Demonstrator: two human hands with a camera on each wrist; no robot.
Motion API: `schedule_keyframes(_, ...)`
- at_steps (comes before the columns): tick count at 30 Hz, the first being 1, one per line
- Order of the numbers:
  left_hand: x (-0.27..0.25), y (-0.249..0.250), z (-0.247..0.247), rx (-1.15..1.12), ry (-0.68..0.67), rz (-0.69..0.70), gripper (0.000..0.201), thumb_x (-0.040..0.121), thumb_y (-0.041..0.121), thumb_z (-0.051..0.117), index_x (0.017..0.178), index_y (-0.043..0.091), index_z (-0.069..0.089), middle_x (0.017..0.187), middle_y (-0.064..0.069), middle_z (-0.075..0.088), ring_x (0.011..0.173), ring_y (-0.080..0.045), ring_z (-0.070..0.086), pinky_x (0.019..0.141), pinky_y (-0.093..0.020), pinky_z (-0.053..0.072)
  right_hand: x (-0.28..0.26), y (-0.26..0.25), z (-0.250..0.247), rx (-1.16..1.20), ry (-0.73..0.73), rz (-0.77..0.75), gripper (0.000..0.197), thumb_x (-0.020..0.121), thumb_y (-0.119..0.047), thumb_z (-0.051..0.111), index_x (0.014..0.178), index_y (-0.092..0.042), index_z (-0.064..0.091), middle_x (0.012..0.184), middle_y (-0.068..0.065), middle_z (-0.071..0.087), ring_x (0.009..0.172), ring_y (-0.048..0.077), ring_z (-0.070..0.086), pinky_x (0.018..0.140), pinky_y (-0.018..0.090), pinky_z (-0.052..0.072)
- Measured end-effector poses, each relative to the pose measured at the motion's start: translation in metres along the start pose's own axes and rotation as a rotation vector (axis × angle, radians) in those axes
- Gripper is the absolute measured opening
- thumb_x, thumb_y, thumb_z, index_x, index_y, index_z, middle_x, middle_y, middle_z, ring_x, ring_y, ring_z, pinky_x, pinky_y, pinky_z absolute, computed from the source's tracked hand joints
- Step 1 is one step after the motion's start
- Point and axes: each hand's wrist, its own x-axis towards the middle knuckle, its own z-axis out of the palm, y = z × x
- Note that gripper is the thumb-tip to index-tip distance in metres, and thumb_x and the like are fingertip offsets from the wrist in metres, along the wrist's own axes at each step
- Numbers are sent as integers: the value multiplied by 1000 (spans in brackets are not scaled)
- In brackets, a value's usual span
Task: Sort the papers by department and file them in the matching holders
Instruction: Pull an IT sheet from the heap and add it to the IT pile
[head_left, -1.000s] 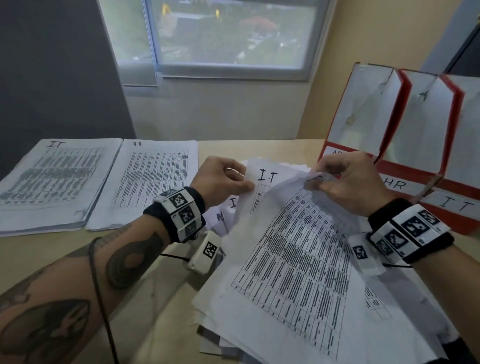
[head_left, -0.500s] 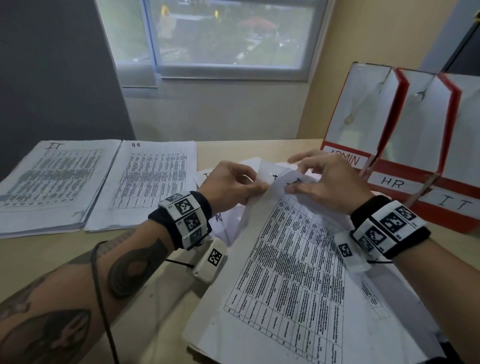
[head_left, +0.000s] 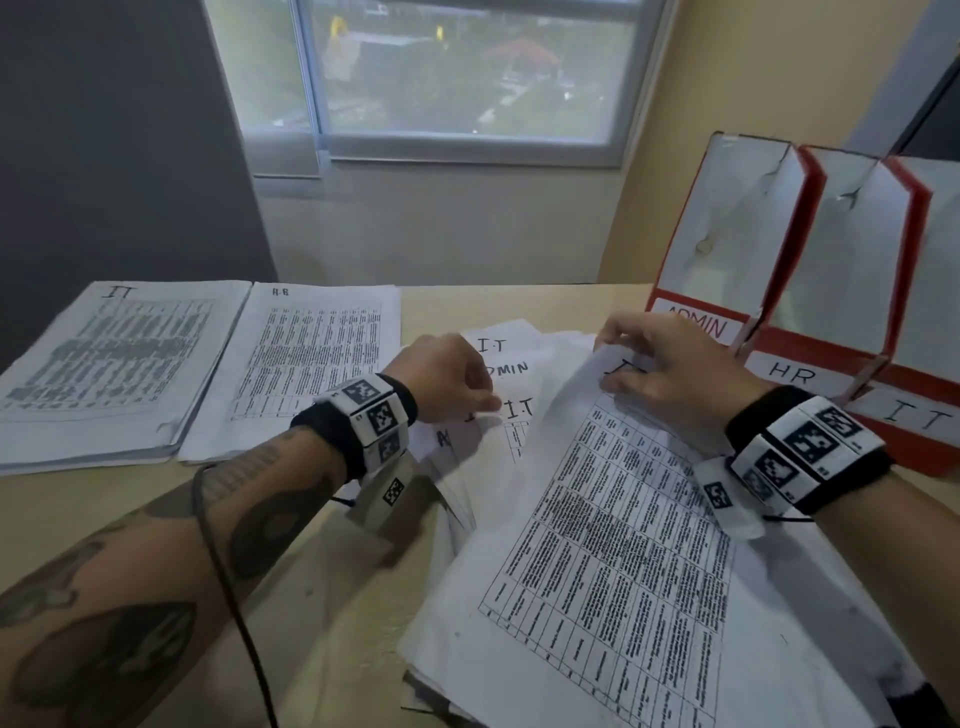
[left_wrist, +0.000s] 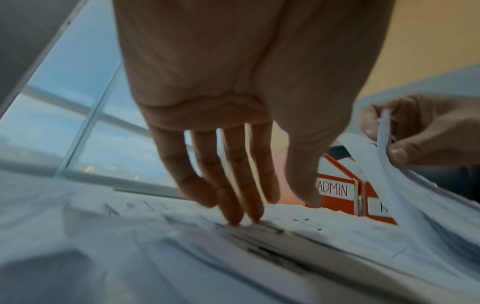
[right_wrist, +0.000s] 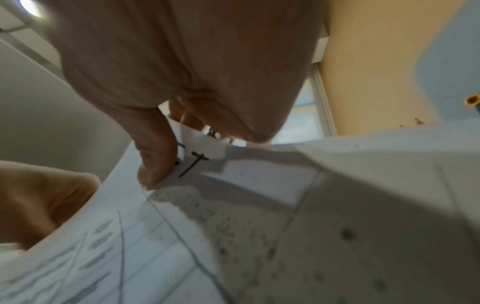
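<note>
We are pinching the top sheet (head_left: 613, 545) of the loose pile in our right hand (head_left: 670, 374), left hand (head_left: 447, 379) spread, fingertips (left_wrist: 233, 220) pressing the papers below. Two sorted stacks (head_left: 119, 364) are lying leftward on the surface (head_left: 78, 509); three red holders (head_left: 727, 249) are standing rightward.

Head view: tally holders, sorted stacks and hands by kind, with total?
Holders: 3, labelled ADMIN, HR, IT
Sorted stacks at left: 2, IT stack, second stack, its label too small to read
Hands: 2, left hand, right hand
Total: 7
</note>
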Motion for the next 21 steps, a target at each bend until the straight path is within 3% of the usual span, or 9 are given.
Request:
schedule_keyframes(2, 4, -1, 4, 170, -96, -17, 54, 70, 64, 86, 110, 31, 72, 100, 12, 72, 96, -11, 65, 89, -35, 56, -1, 2, -2, 24, -8, 19, 33, 87, -1, 79, 104, -25, 63, 70, -22, 69, 65, -3, 65, 64, 13, 49)
schedule_keyframes(4, 7, 3, 10, 261, -132, 4, 77, 61, 72, 86, 123, 31, 67, 113, 10, 67, 106, -14, 58, 94, -36, 52, -2, 0, -4, 20, -33, 12, 38, 85, 1, 80, 111, -23, 65, 63, -26, 67, 60, -6, 62, 60, 8, 44)
schedule_keyframes(7, 8, 10, 15, 306, -170, 39, 91, 63, 64, 89, 139, 25, 58, 128, 6, 58, 110, -14, 47, 102, -37, 48, 0, 1, -5, -43, -57, -49, 26, 82, -5, 85, 99, -23, 78, 79, -16, 75, 75, -1, 70, 71, 26, 54)
schedule_keyframes(9, 10, 13, 16, 300, -195, 22, 92, 62, 58, 92, 140, 23, 57, 128, 6, 57, 109, -14, 49, 103, -38, 49, 1, 3, -4, -34, -68, -57, 13, 83, -10, 85, 92, -19, 82, 83, -11, 78, 78, 4, 71, 76, 37, 60)
schedule_keyframes(11, 12, 13, 16, 291, -187, 8, 84, 62, 54, 94, 131, 22, 60, 120, 5, 60, 107, -17, 54, 96, -36, 51, 1, 3, -2, -14, -64, -84, 8, 83, -15, 86, 88, -19, 83, 82, -12, 78, 78, 6, 72, 80, 36, 60)
schedule_keyframes(14, 17, 7, 14, 187, -40, -26, 43, 70, 44, 94, 97, 26, 65, 104, 4, 64, 94, -18, 61, 80, -32, 52, -1, 1, -2, 30, -102, -96, 10, 80, -20, 86, 90, -20, 84, 83, -13, 78, 81, 5, 73, 88, 27, 59)
schedule_keyframes(16, 18, 2, 12, 125, 41, -43, 25, 75, 33, 92, 77, 31, 68, 97, 2, 68, 91, -19, 65, 80, -35, 56, -1, 3, -1, 42, -120, -83, 10, 82, -23, 84, 90, -18, 83, 84, -8, 79, 82, 11, 74, 88, 33, 60)
schedule_keyframes(18, 19, -2, 11, 116, 58, -48, 25, 79, 23, 89, 65, 32, 70, 92, 1, 70, 88, -19, 67, 83, -39, 60, -1, 7, 1, 37, -106, -76, 6, 84, -24, 83, 88, -19, 83, 82, -6, 78, 79, 15, 73, 81, 40, 61)
schedule_keyframes(21, 17, -3, 11, 131, 68, -48, 28, 86, 19, 79, 63, 33, 72, 91, 0, 69, 85, -21, 67, 82, -43, 61, 0, 10, 3, 32, -45, -56, 4, 86, -19, 83, 84, -22, 83, 79, -7, 78, 74, 12, 72, 75, 38, 60)
